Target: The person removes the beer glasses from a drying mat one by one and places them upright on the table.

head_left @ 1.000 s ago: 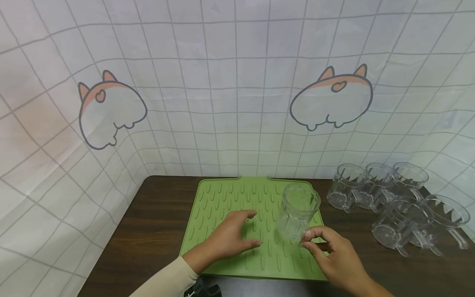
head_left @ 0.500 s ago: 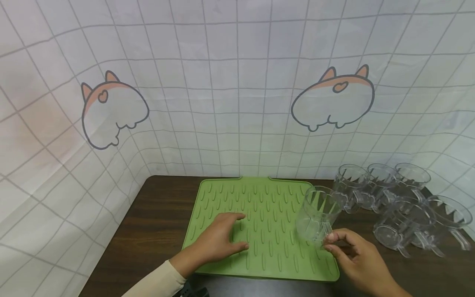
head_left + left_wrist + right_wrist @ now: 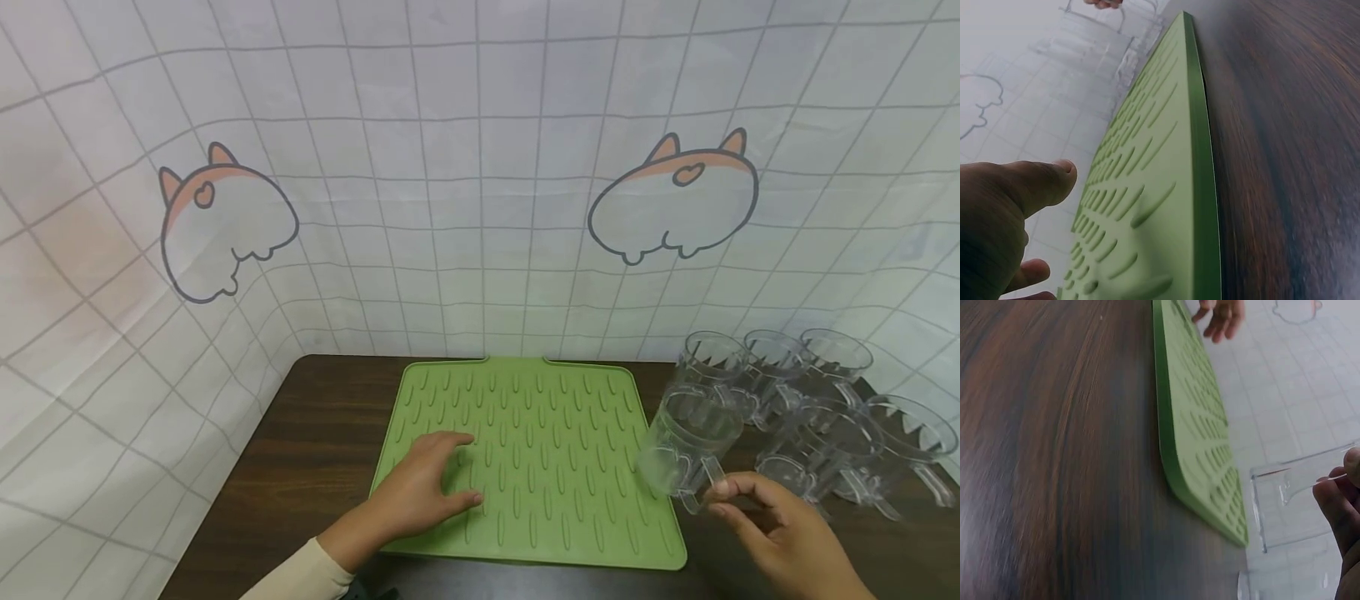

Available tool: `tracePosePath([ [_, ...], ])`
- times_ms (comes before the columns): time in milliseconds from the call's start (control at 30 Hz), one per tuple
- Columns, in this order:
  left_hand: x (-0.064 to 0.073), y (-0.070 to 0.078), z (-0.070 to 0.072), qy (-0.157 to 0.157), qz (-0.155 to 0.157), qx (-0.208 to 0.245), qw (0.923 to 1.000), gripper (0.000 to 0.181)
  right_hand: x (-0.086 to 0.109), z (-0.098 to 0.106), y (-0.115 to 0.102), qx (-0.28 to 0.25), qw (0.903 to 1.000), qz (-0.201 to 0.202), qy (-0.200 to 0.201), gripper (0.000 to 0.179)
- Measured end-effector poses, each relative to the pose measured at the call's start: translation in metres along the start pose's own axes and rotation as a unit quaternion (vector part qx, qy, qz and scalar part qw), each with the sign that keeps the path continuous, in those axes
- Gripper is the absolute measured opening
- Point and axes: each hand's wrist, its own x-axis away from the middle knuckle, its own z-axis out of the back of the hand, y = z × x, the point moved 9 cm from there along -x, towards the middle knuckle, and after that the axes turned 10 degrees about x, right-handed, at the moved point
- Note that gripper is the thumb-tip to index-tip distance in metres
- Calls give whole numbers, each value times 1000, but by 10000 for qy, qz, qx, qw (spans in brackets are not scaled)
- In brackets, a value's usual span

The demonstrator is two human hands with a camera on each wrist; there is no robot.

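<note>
My right hand (image 3: 787,533) pinches the handle of a clear mug (image 3: 690,442) between thumb and fingers. In the head view that mug overlaps the right edge of the green ridged mat (image 3: 525,467); in the right wrist view the held clear mug (image 3: 1297,500) is off the table surface, tilted in that camera. Over the left part of the mat hovers my left hand (image 3: 420,492), its thumb and fingers spread apart with nothing between them. The left wrist view has the left thumb and fingers (image 3: 1041,184) beside the mat.
Several clear mugs stand at the right: a back row with one mug (image 3: 832,358) at its end, and a front pair including another mug (image 3: 911,433). The dark wooden table (image 3: 300,450) meets a white gridded cloth (image 3: 450,208) behind it.
The right hand has carried the clear mug rightward from above the mat to its right edge, close to the other mugs. The left hand has drifted left, still spread.
</note>
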Motion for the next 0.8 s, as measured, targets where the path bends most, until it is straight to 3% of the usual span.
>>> tracePosePath([
  [333,9,-6,10,158,123,-39,9998,71,14,17,26,442,9983,-371,32,44],
  [800,16,-9,17,303,152,-97,9994,72,26,31,53,995,9924,-715,-106,37],
])
